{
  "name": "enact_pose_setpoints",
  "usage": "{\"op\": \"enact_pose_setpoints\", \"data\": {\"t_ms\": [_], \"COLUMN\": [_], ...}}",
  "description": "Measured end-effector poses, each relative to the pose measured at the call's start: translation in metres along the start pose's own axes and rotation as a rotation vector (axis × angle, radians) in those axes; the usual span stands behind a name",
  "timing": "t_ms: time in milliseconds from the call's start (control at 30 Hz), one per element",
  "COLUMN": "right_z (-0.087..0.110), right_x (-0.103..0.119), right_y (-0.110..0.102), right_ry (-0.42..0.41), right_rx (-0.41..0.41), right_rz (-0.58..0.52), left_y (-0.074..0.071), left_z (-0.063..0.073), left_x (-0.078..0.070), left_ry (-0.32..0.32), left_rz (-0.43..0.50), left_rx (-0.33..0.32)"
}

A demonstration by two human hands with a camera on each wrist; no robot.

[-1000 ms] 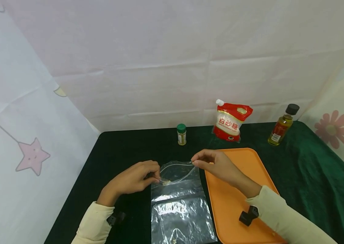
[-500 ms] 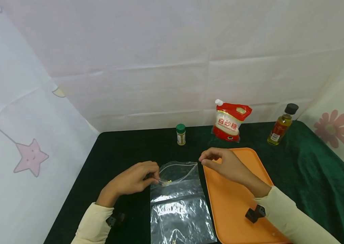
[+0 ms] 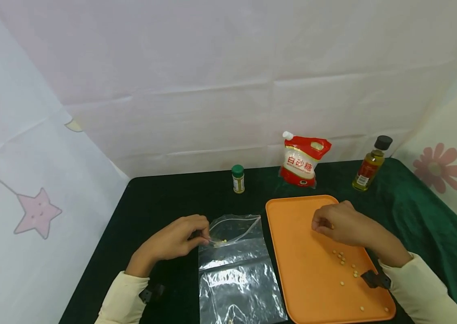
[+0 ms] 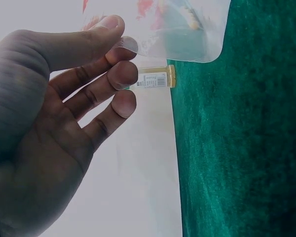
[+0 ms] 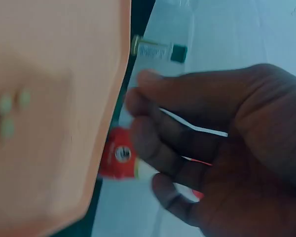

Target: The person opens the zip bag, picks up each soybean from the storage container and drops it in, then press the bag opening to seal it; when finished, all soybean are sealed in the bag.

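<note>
A clear zip-lock bag (image 3: 239, 288) lies left of the tray with its mouth spread apart. My left hand (image 3: 173, 239) pinches the bag's left rim between thumb and fingertips, and the left wrist view has the film of the bag (image 4: 185, 42) at those fingers. A few yellow beans show just inside the mouth. Over the orange tray (image 3: 301, 270) hovers my right hand (image 3: 343, 224), its fingers loosely bent. In the right wrist view no object shows between the thumb and fingers. Several pale yellow beans (image 3: 342, 260) are scattered on the tray below this hand.
Along the back of the dark green cloth (image 3: 180, 193) stand a small green-capped jar (image 3: 238, 179), a red and white sugar pouch (image 3: 302, 161) and an oil bottle (image 3: 370, 166) with a black cap. A pale curtain (image 3: 212, 90) hangs behind.
My right hand has left the bag's right corner and moved right, over the tray, uncovering the beans there. The left hand keeps its hold on the bag's rim.
</note>
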State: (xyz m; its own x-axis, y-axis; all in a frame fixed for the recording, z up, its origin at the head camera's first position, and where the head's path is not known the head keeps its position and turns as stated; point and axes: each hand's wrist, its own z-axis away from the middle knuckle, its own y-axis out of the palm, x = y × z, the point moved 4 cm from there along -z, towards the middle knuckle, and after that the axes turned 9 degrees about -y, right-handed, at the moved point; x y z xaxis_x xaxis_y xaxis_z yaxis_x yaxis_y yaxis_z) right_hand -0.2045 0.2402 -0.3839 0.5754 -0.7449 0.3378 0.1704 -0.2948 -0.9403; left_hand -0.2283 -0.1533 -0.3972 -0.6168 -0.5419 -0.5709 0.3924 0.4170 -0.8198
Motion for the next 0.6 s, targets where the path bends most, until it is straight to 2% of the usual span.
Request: {"op": "enact_pose_setpoints", "data": {"t_ms": [100,267,400,600], "right_z": [0.013,0.028,0.030,0.030], "right_x": [-0.009,-0.014,-0.014,-0.014], "right_y": [0.002,0.008,0.015,0.026], "right_ry": [0.008,-0.006,0.001,0.045], "right_rx": [0.060,0.140,0.174,0.194], "right_rz": [0.025,-0.044,-0.076,-0.050], "left_y": [0.000,0.000,0.001,0.001], "left_z": [0.001,0.000,-0.001,-0.001], "left_x": [0.001,0.001,0.000,0.000], "left_ry": [-0.004,-0.004,0.002,0.017], "left_rz": [0.004,-0.004,-0.015,-0.025], "left_rx": [-0.003,0.000,-0.003,-0.003]}}
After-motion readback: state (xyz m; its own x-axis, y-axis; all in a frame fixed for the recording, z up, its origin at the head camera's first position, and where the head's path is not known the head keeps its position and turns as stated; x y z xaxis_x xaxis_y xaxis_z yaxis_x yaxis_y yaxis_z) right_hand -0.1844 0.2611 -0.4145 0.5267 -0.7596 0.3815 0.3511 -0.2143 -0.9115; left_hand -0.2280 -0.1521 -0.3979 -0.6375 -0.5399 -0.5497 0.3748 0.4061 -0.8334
